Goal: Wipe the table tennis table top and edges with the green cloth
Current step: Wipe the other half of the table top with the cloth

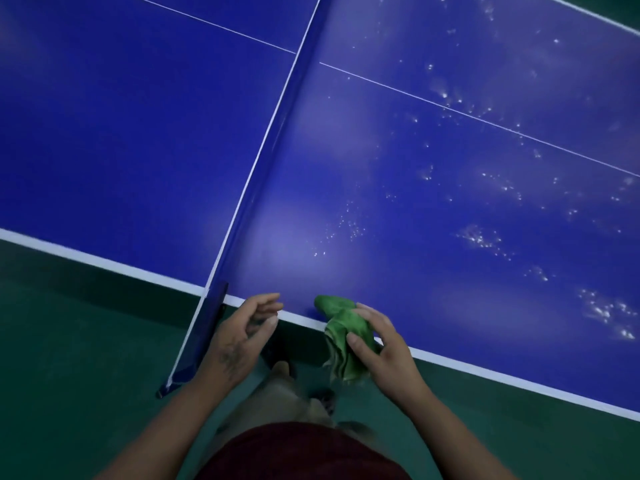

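Barely started: right hand (384, 348) grips the crumpled green cloth (341, 336), left hand (242, 336) loose and empty, blue table tennis table (450, 209) still speckled white.

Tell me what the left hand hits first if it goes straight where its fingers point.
Likely the table edge, just beyond the left hand, left of the cloth; its height is unclear.

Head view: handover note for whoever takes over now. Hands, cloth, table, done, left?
Right hand grips the bunched green cloth at the table near edge, right of the net.
Left hand open, empty, beside the net post.
Done: no wiped patch is evident; the half left of the net shows no specks.
Left: the right half carries white specks; wipe it, then the edges.
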The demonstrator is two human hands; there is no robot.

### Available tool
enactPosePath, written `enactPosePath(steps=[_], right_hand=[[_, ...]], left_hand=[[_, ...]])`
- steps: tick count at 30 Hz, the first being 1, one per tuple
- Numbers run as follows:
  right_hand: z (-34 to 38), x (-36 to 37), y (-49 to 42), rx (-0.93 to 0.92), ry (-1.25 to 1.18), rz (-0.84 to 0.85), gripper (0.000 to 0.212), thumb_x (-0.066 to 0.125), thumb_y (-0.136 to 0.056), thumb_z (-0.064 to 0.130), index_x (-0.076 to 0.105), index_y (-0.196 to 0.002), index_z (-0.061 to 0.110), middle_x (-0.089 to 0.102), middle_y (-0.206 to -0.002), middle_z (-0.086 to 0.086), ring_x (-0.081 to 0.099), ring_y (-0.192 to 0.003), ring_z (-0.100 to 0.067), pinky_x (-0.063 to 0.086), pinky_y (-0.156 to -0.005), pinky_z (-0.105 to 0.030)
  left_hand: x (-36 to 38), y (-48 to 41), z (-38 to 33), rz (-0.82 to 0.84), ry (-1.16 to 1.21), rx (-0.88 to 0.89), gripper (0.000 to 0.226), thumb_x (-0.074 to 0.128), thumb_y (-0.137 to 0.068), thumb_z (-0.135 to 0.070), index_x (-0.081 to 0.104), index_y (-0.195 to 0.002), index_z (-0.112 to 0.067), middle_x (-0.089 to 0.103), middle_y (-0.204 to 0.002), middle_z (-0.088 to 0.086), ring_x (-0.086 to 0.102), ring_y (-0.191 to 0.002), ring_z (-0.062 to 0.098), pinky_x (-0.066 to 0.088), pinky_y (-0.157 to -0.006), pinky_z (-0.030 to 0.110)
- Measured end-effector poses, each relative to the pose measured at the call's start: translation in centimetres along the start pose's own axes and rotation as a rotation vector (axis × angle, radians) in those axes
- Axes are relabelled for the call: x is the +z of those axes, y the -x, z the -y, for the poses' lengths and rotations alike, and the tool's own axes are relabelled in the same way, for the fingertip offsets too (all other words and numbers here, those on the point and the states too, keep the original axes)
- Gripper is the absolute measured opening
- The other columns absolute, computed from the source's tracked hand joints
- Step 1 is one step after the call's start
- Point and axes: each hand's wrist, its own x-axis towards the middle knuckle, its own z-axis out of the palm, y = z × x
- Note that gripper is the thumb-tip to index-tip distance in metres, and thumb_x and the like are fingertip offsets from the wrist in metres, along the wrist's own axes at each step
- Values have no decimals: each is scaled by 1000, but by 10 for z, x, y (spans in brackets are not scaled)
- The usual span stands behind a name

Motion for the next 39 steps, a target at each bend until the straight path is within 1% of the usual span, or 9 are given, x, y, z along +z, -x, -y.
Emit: enactPosePath(steps=[4, 8, 16, 19, 21, 26, 31, 36, 39], right_hand=[[15, -5, -18, 87, -125, 23, 35, 74, -103, 29, 68, -125, 57, 54, -151, 14, 53, -142, -3, 47, -119, -36], [23, -9, -32, 184, -535, 36, 36, 62, -101, 27, 62, -137, 24, 73, -133, -4, 70, -120, -17, 56, -94, -26], [30, -12, -67, 341, -883, 79, 55, 43, -98, 18, 49, -147, -7, 60, -152, -26, 64, -131, -38, 51, -109, -55], [34, -10, -80, 369, -901, 130, 43, 42, -100, 25, 80, -118, 15, 74, -136, -16, 72, -118, -31, 60, -93, -47], [34, -9, -91, 390, -902, 175, 40, 45, -96, 26, 82, -108, 19, 77, -126, -13, 74, -110, -30, 61, -85, -42], [22, -11, -117, 551, -892, 263, 58, 43, -100, 45, 80, -127, 10, 72, -139, -19, 73, -124, -35, 64, -92, -44], [3, -23, -137, 661, -861, 419, 97, 19, -94, 91, 54, -157, 27, 62, -155, -9, 60, -143, -35, 58, -107, -56], [-22, -11, -138, 577, -464, 273, 36, 67, -104, 31, 67, -139, 19, 74, -137, -11, 71, -127, -34, 59, -105, -59], [-41, -4, -140, 583, -265, 210, 22, 75, -102, 17, 72, -123, 13, 74, -118, -21, 77, -110, -33, 66, -94, -49]], left_hand=[[-5, -37, -8, 78, -64, 16, 43, 70, -104, -8, 63, -134, -38, 74, -129, -20, 69, -121, 5, 55, -98, 23], [-6, -58, -23, 151, -120, 49, 53, 76, -100, -8, 59, -141, -36, 70, -135, -21, 65, -125, 1, 56, -99, 24], [-7, -87, -41, 158, -104, -14, 66, 79, -98, -18, 48, -156, -28, 58, -149, -15, 57, -133, -2, 54, -104, 25], [-5, -94, -50, 156, 12, -86, 59, 78, -99, -16, 53, -152, -27, 63, -144, -8, 64, -129, 3, 55, -102, 23], [-3, -96, -55, 148, 66, -105, 50, 76, -99, -9, 59, -144, -24, 69, -136, -4, 68, -119, -2, 55, -99, 18], [6, -91, -54, -9, 78, -132, 18, 77, -97, -2, 70, -110, -12, 79, -105, -2, 73, -98, 6, 56, -92, 21], [10, -90, -34, -130, 58, -174, 23, 80, -97, -11, 63, -110, -2, 76, -107, 20, 74, -99, 28, 58, -97, 50], [19, -95, -10, -157, -1, -190, 26, 84, -95, -23, 64, -104, -8, 70, -102, 26, 67, -93, 43, 54, -91, 59], [25, -103, 1, -161, -33, -202, 33, 81, -86, -38, 64, -99, -13, 65, -96, 25, 56, -81, 29, 51, -80, 49]])
